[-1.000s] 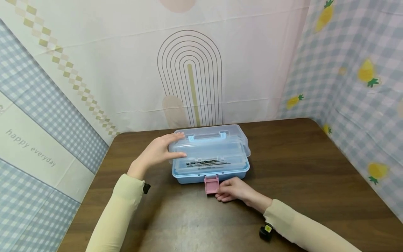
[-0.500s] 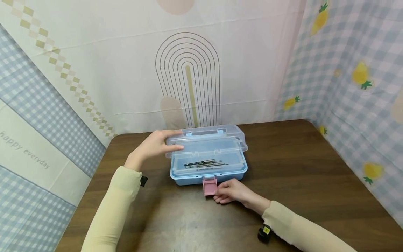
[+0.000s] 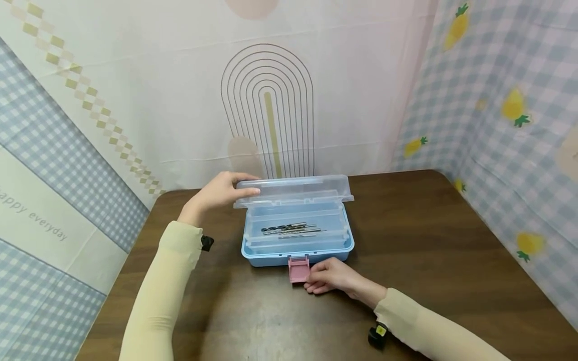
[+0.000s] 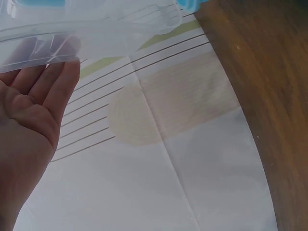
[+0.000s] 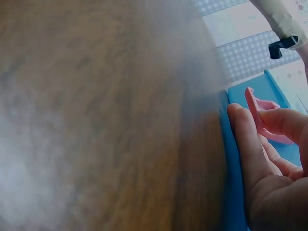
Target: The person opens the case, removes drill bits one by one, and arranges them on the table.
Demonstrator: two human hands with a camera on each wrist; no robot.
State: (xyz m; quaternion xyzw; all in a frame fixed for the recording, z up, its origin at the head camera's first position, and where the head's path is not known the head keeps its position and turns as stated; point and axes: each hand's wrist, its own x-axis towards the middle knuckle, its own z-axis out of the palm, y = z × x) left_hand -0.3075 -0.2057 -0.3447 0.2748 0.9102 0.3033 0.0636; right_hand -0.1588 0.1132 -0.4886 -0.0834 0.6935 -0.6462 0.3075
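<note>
A light-blue toolbox (image 3: 271, 260) stands on the table, its clear lid (image 3: 298, 189) tilted up and back. My left hand (image 3: 220, 191) grips the lid's left end, thumb toward the front and fingers behind; the left wrist view shows fingers at the edge of the clear plastic (image 4: 120, 36). At the box's front, my right hand (image 3: 333, 276) pinches the pink latch (image 3: 299, 271), which hangs lowered. In the right wrist view, the thumb presses on the pink latch (image 5: 254, 103). Several drill bits (image 3: 289, 228) lie inside in a translucent tray (image 3: 257, 239).
The dark wooden table (image 3: 406, 235) extends around the box. A patterned cloth (image 3: 352, 90) hangs close behind the lid, with checked cloth on both sides. Black wrist cameras (image 3: 377, 337) sit at both sleeves.
My left hand has swung the lid up and back, uncovering the tray of drill bits. My right hand stays at the latch. The head view has shifted slightly.
</note>
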